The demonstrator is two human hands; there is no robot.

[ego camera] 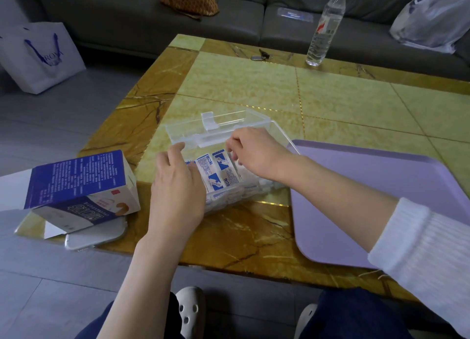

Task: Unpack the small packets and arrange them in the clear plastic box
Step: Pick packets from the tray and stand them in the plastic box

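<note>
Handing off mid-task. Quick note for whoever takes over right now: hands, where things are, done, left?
Left hand: fingers fairly straight, against the left end of the packets.
Right hand: fingertips curled down onto the packet tops; unclear if it pinches one.
Clear plastic box: on the table, lid open and tipped back, packets in rows inside.
Carton: on its side at the left; contents not visible.
Done: many packets in the box.
Left: probably straighten the rows and check the carton for leftovers.
</note>
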